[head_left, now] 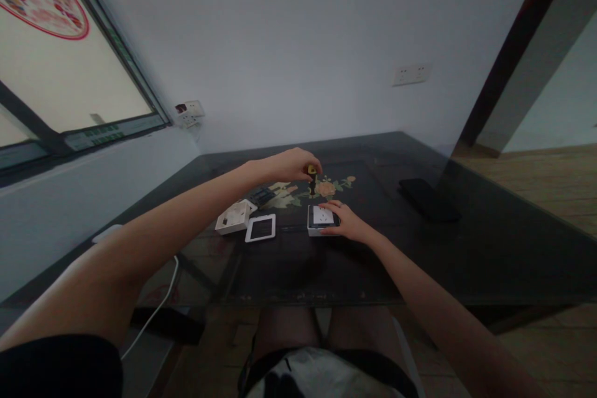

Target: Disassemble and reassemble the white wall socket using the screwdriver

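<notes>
My left hand is closed round the top of a short screwdriver with a yellow and black handle. It points downward just beyond the far left corner of a wall socket with a white face, set on a white box. Whether the tip touches anything is too small to tell. My right hand grips the socket from its right side, fingers on its far and near edges. Left of it lies a white square frame, its middle open. Beside that frame, an open white mounting box leans on the table.
A dark object in clear wrapping lies behind the mounting box. On the right of the dark table rests a black phone-like slab. A white cable hangs over the front left edge. Wall sockets sit behind.
</notes>
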Demonstrator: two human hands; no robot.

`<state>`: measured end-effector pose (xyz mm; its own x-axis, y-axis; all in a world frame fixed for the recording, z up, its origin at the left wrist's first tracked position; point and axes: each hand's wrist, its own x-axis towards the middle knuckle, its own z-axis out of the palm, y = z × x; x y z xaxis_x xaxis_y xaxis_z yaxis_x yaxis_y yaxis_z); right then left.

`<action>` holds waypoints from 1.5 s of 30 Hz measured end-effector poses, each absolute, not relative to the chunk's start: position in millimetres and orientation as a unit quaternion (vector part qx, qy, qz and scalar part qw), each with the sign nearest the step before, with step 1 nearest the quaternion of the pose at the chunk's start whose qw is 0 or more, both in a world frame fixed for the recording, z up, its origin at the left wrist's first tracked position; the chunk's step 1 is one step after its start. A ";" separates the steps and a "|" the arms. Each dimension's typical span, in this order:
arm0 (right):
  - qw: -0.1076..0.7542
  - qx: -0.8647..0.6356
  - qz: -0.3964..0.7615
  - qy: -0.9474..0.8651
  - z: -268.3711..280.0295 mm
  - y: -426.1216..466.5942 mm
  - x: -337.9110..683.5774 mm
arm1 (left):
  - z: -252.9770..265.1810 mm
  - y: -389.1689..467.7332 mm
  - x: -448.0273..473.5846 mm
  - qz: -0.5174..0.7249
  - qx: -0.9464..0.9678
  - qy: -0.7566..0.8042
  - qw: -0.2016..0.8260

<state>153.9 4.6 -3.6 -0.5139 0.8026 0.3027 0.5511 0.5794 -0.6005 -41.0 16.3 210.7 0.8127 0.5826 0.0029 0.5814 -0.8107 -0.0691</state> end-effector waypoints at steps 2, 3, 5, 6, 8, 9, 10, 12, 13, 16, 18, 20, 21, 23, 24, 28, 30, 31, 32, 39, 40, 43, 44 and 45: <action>0.286 -0.400 0.216 -0.844 -4.7 5.3 154.0 | 212.3 19.9 -43.4 0.027 -0.948 -0.316 0.010; 0.287 -0.399 0.214 -0.844 -5.2 5.7 154.1 | 211.8 21.2 -44.1 0.033 -0.947 -0.319 0.013; 0.291 -0.397 0.213 -0.844 -6.5 6.4 154.3 | 208.8 21.8 -44.3 0.033 -0.945 -0.320 0.051; 0.293 -0.396 0.213 -0.844 -7.1 6.7 154.4 | 206.8 21.0 -43.9 0.025 -0.944 -0.320 0.079; 0.293 -0.398 0.215 -0.843 -8.2 7.1 154.5 | 203.0 17.6 -42.8 0.003 -0.941 -0.317 0.121; 0.292 -0.399 0.216 -0.842 -8.5 7.2 154.6 | 201.6 15.7 -42.4 -0.006 -0.941 -0.314 0.129; 0.290 -0.400 0.217 -0.842 -8.7 7.2 154.6 | 200.7 13.9 -42.2 -0.012 -0.942 -0.310 0.130; 0.288 -0.401 0.218 -0.842 -8.3 6.9 154.6 | 200.6 12.1 -42.8 -0.016 -0.946 -0.300 0.120; 0.287 -0.401 0.219 -0.842 -7.8 6.7 154.5 | 201.3 12.3 -43.7 -0.015 -0.949 -0.296 0.111; 0.284 -0.400 0.221 -0.843 -5.5 5.5 154.3 | 204.9 17.3 -48.4 -0.005 -0.956 -0.285 0.064; 0.280 -0.400 0.223 -0.844 -4.2 4.7 154.1 | 207.9 22.2 -52.3 0.002 -0.961 -0.275 0.023; 0.279 -0.402 0.223 -0.843 -3.6 4.3 153.8 | 209.9 25.8 -54.9 0.011 -0.961 -0.276 -0.006; 0.281 -0.404 0.223 -0.842 -3.7 4.2 153.6 | 210.3 26.6 -55.3 0.016 -0.959 -0.282 -0.014; 0.284 -0.406 0.222 -0.840 -4.3 4.6 153.2 | 209.2 25.9 -53.9 0.023 -0.954 -0.300 -0.009; 0.285 -0.405 0.222 -0.840 -4.7 4.9 153.0 | 207.8 24.7 -52.3 0.022 -0.952 -0.306 0.009; 0.285 -0.403 0.222 -0.841 -5.0 5.7 152.3 | 200.2 18.7 -45.5 -0.006 -0.937 -0.325 0.130; 0.287 -0.402 0.222 -0.840 -4.4 5.5 152.2 | 198.4 17.3 -44.5 -0.018 -0.931 -0.334 0.144; 0.289 -0.400 0.222 -0.841 -4.0 5.3 152.2 | 198.4 17.3 -44.8 -0.025 -0.932 -0.335 0.135; 0.290 -0.398 0.221 -0.842 -3.5 5.0 152.2 | 199.2 17.7 -45.7 -0.030 -0.934 -0.334 0.120; 0.279 -0.403 0.222 -0.843 -1.0 3.5 152.6 | 210.6 24.6 -53.4 0.005 -0.948 -0.315 -0.043; 0.280 -0.403 0.223 -0.843 -1.0 3.5 152.6 | 210.3 25.0 -53.0 0.011 -0.946 -0.322 -0.042; 0.283 -0.403 0.220 -0.842 -1.5 4.0 152.7 | 205.6 23.8 -49.1 0.000 -0.939 -0.341 0.048; 0.283 -0.403 0.219 -0.842 -1.8 4.3 152.7 | 203.6 22.9 -47.6 -0.013 -0.937 -0.340 0.079; 0.284 -0.402 0.218 -0.842 -2.1 4.6 152.7 | 202.0 21.8 -46.3 -0.028 -0.937 -0.335 0.096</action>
